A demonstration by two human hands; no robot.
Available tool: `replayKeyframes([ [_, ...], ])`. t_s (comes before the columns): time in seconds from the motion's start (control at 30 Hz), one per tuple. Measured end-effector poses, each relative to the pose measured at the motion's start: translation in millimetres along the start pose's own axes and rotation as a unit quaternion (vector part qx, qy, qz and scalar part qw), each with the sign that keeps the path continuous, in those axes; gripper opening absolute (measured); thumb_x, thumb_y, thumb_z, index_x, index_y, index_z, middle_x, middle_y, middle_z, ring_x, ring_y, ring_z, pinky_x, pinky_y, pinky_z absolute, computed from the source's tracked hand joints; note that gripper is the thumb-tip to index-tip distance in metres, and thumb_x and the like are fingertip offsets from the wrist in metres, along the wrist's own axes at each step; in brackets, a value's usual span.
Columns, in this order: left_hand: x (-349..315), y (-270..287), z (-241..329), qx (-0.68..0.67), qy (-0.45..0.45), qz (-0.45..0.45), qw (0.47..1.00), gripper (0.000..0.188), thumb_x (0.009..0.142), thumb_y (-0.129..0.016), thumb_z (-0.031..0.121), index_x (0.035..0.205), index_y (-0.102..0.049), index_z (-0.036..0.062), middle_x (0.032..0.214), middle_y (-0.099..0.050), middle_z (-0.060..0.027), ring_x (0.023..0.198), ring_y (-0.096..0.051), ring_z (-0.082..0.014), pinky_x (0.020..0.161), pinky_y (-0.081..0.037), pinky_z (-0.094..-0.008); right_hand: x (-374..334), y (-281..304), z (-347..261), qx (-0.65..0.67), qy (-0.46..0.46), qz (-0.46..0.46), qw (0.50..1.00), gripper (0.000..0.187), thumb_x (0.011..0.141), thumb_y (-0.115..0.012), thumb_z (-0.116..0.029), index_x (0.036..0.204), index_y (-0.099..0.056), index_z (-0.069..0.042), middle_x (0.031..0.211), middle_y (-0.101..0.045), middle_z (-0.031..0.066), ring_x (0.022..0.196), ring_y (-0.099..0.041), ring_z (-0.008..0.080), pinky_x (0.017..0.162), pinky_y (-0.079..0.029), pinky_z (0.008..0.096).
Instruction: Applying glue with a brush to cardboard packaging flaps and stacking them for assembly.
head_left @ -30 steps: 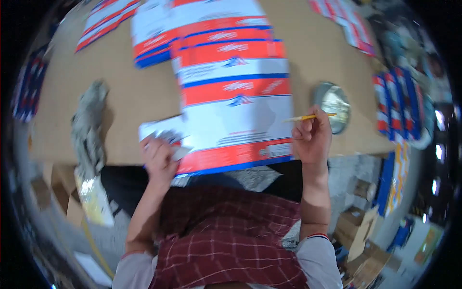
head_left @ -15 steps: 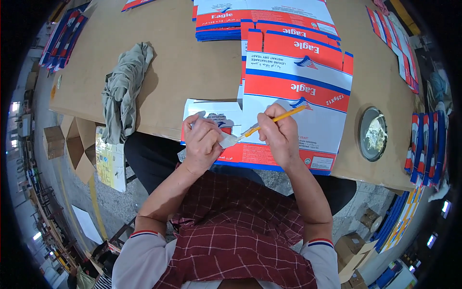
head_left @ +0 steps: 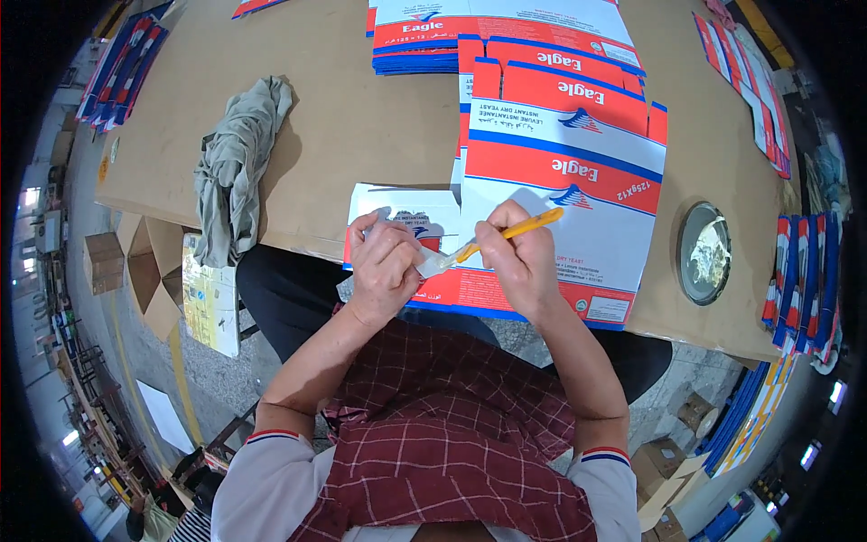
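My right hand (head_left: 519, 256) is closed round a yellow-handled brush (head_left: 533, 222), its pale tip pointing down and left. Against that tip lies a small whitish, see-through piece (head_left: 432, 264), pinched in the fingers of my left hand (head_left: 386, 262). Whether the piece is plastic or paper I cannot make out. Below both hands are flat red, white and blue printed cartons: a large one (head_left: 560, 239) under the right hand, and a smaller printed panel (head_left: 370, 200) partly hidden behind the left.
A round metal-rimmed dish (head_left: 704, 253) with pale contents sits on the right of the brown tabletop (head_left: 361, 126). A crumpled grey-green cloth (head_left: 237, 163) hangs over the left front edge. More flat cartons (head_left: 415, 63) are stacked at the back; bundles (head_left: 799, 280) stand at the right.
The brush has turned slightly in my right hand and its tip has shifted a little left against the whitish piece. My left hand has barely moved, and the whole view has shifted slightly.
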State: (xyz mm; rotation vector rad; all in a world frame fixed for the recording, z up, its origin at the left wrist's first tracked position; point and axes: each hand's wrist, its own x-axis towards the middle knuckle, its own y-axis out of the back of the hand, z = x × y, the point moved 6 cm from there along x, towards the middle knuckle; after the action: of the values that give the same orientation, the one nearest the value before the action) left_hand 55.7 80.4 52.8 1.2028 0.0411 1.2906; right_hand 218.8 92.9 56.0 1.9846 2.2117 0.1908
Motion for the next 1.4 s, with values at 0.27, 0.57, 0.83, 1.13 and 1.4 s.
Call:
replayKeyframes([
  [0.27, 0.1, 0.8, -0.5, -0.005, 0.002, 0.005, 1.0, 0.027, 0.05, -0.055, -0.012, 0.063, -0.045, 0.0103, 0.069, -0.052, -0.0014, 0.075, -0.056, -0.0175, 0.087, -0.034, -0.0402, -2.5, 3.2, 7.8, 0.059, -0.004, 0.025, 0.998, 0.019, 0.085, -0.051, -0.014, 0.071, -0.045, -0.002, 0.053, -0.047, 0.007, 0.047, -0.046, 0.0133, 0.045, -0.035, 0.028],
  [0.57, -0.3, 0.2, -1.9, -0.02, 0.01, 0.012, 1.0, 0.027, 0.05, -0.056, -0.012, 0.062, -0.046, 0.0101, 0.068, -0.052, -0.0013, 0.074, -0.057, -0.0173, 0.086, -0.034, -0.0389, -6.1, 9.9, 12.7, 0.123, -0.083, 0.048, 0.988, 0.021, 0.088, -0.051, -0.017, 0.071, -0.045, -0.005, 0.051, -0.049, 0.0031, 0.045, -0.046, 0.0073, 0.042, -0.036, 0.0232],
  [0.83, -1.5, 2.5, 0.4, -0.029, 0.013, 0.031, 0.999, 0.025, 0.049, -0.053, -0.011, 0.061, -0.047, 0.0095, 0.067, -0.053, -0.0019, 0.072, -0.057, -0.018, 0.086, -0.034, -0.0378, -7.9, 2.5, 14.7, 0.113, -0.05, 0.038, 0.992, 0.028, 0.091, -0.051, -0.025, 0.072, -0.044, -0.006, 0.05, -0.05, 0.0036, 0.043, -0.051, 0.0066, 0.039, -0.037, 0.0196],
  [1.13, -1.1, 2.9, -4.4, -0.03, 0.012, 0.035, 0.999, 0.024, 0.049, -0.054, -0.011, 0.061, -0.048, 0.0095, 0.067, -0.053, -0.0018, 0.072, -0.057, -0.0182, 0.086, -0.035, -0.0386, -5.5, 7.4, 17.8, 0.165, -0.089, 0.058, 0.981, 0.028, 0.092, -0.049, -0.024, 0.071, -0.042, -0.006, 0.049, -0.049, 0.0028, 0.04, -0.048, 0.0066, 0.038, -0.036, 0.0202],
  [1.4, -5.9, 0.3, -6.6, -0.036, 0.047, -0.008, 0.998, 0.018, 0.06, -0.057, -0.008, 0.067, -0.051, 0.0079, 0.075, -0.055, -0.0079, 0.081, -0.058, -0.0231, 0.092, -0.034, -0.0451, -10.3, 8.5, 27.6, 0.198, -0.065, 0.073, 0.975, 0.023, 0.092, -0.048, -0.024, 0.075, -0.043, -0.009, 0.048, -0.046, 0.0015, 0.039, -0.045, 0.0063, 0.038, -0.037, 0.0204],
])
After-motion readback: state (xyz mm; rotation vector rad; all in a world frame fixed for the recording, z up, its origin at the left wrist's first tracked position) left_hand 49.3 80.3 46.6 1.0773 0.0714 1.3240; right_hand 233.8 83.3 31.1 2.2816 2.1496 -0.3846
